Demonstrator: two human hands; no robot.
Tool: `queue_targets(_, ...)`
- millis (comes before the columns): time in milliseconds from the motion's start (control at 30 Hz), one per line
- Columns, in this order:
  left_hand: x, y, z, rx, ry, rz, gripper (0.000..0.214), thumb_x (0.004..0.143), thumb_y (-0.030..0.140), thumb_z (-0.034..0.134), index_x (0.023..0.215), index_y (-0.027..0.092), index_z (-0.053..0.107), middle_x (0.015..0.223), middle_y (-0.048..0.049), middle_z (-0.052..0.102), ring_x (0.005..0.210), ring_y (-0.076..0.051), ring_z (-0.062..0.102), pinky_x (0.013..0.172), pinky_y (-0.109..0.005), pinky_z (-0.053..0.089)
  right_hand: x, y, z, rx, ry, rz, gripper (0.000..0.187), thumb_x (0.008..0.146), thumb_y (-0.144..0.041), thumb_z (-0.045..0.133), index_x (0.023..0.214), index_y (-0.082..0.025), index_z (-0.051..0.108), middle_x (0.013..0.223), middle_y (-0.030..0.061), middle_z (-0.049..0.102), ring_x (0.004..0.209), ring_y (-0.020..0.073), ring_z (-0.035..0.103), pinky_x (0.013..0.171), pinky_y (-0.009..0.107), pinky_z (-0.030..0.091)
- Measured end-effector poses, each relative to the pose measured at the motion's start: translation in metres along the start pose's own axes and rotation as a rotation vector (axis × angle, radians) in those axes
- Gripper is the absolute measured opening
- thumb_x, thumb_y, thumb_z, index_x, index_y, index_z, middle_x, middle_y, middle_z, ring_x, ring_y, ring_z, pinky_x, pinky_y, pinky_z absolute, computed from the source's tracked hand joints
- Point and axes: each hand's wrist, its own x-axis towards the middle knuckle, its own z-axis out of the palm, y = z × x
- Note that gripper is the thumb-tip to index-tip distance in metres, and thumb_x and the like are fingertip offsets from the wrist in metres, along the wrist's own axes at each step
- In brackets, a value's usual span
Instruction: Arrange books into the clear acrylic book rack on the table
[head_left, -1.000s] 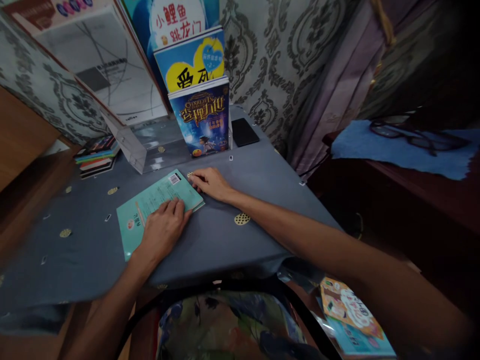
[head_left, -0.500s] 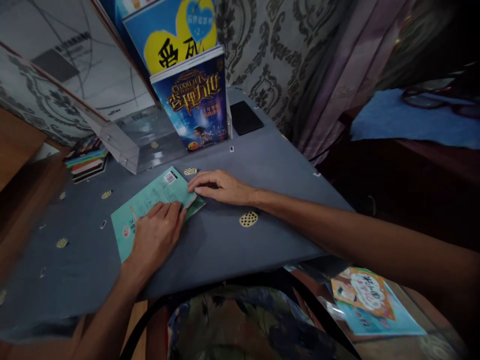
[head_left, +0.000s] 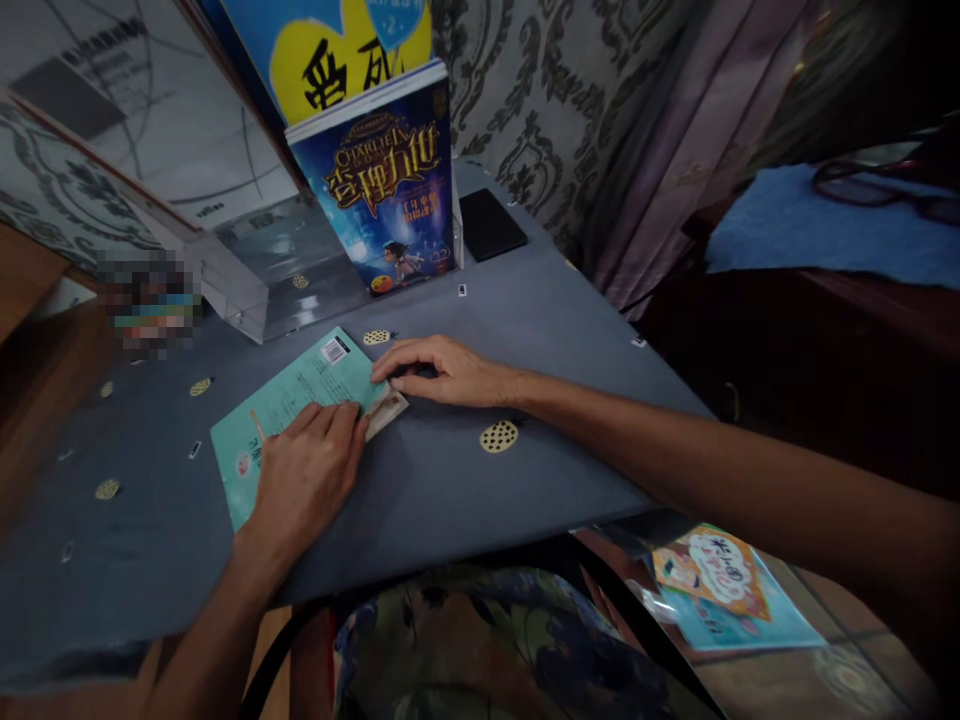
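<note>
A thin teal book [head_left: 292, 385] lies on the dark grey tablecloth, back cover up, with a barcode near its far corner. My left hand [head_left: 307, 465] rests across the cover, fingers bent and close together, holding the book; its thumb is mostly hidden along the near right edge. At the right corner, the fingertips and thumb of my right hand [head_left: 442, 370] come together on the book's edge. Between the hands a pale inside page [head_left: 386, 410] shows beneath the cover.
A clear stand [head_left: 259, 310] holds upright books, a blue one [head_left: 397, 200] in front. Beside it lies a flat black object [head_left: 491, 223]. Blurred stacked books [head_left: 150, 305] sit at left. Glasses [head_left: 862, 185] rest on blue cloth at right. More books [head_left: 742, 600] lie below the table edge.
The view has shifted slightly. At the book's right corner a pale page now shows where green showed before. Both hands stay almost in place on the book.
</note>
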Motion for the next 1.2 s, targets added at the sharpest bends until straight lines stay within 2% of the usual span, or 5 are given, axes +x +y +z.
queue_targets(400,0.001,0.004,-0.007,0.009,-0.084,-0.022,0.031,0.102,0.027,0.040,0.094,0.016,0.068,0.084,-0.0079,0.072,0.083,-0.024,0.066,0.061,-0.031,0.041,0.002,0.001,-0.003,-0.013,-0.048,0.001,0.024,0.087,-0.011,0.058,0.106,-0.018,0.071,0.109,0.0043,0.072,0.102,0.0161,0.066,0.095,0.034,0.051)
queue_targets(733,0.000,0.009,-0.008,0.003,-0.167,-0.079,0.033,0.103,0.026,0.036,0.100,0.015,0.068,0.092,-0.0103,0.072,0.089,-0.026,0.065,0.061,-0.033,0.043,0.004,0.001,-0.011,-0.027,-0.129,0.007,0.025,0.088,-0.015,0.059,0.109,-0.016,0.072,0.113,0.0064,0.072,0.105,0.0174,0.066,0.094,0.033,0.050)
queue_targets(900,-0.001,0.010,-0.007,0.003,-0.147,-0.063,0.032,0.102,0.025,0.037,0.100,0.015,0.067,0.091,-0.0111,0.072,0.090,-0.027,0.065,0.060,-0.033,0.045,0.004,0.001,-0.012,-0.029,-0.129,-0.012,0.026,0.089,-0.013,0.057,0.107,-0.019,0.074,0.116,0.0044,0.072,0.112,0.0176,0.065,0.101,0.036,0.047)
queue_targets(1000,-0.001,0.011,-0.006,0.003,-0.137,-0.049,0.032,0.102,0.025,0.037,0.099,0.014,0.067,0.092,-0.0121,0.072,0.090,-0.027,0.064,0.060,-0.033,0.047,0.003,0.001,-0.011,-0.067,-0.127,-0.008,0.024,0.090,-0.016,0.058,0.104,-0.021,0.076,0.118,0.0043,0.072,0.112,0.0181,0.064,0.100,0.036,0.048)
queue_targets(1200,-0.006,0.019,0.003,0.057,-0.084,-0.011,0.032,0.101,0.023,0.038,0.106,0.012,0.068,0.111,-0.0158,0.071,0.095,-0.027,0.064,0.059,-0.032,0.051,-0.003,0.001,-0.009,-0.306,-0.181,-0.110,0.018,0.089,-0.020,0.065,0.101,-0.022,0.078,0.121,0.0074,0.069,0.114,0.0214,0.062,0.103,0.041,0.045)
